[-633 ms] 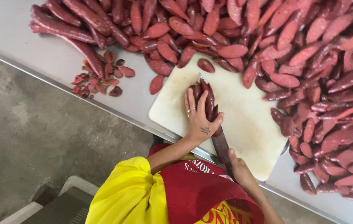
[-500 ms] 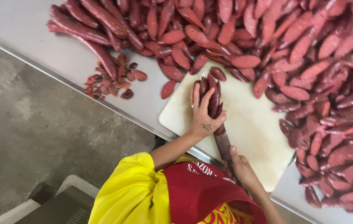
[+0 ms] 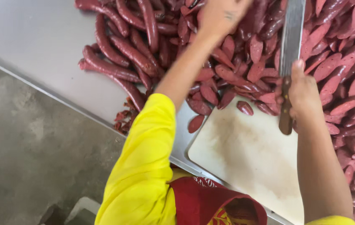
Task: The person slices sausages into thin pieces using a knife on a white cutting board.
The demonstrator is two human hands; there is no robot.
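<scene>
R hand (image 3: 304, 89) closed around wooden knife handle (image 3: 285, 112); grip sits at the top end of the handle, thumb laid up along the blade (image 3: 291, 35). Blade runs away from the grip, out over the cut sausage pieces (image 3: 332, 66), flat side facing cam.

L hand (image 3: 219, 14) reaches far across into the heap by the whole sausages (image 3: 119, 56); fingers cut off by top edge of frame, so can't tell if it's shut on anything. Yellow sleeve (image 3: 144, 166) covers the upper arm.

Cutting board (image 3: 248, 154) lies just below the R grip, nearly bare; one slice (image 3: 244, 108) sits on its top edge, another (image 3: 195, 123) just off its L corner on the steel table (image 3: 40, 37).

Handling, judged: sausages look soft but firm-skinned, glossy, prob. greasy, so slippery and apt to roll. Light singly. Whole links are long and curved, will sag if taken by one end; best held mid-length, several bunched together. Slices are small, best scooped. Knife is stiff, sharp-edged: hold by handle only, as the R hand does.
</scene>
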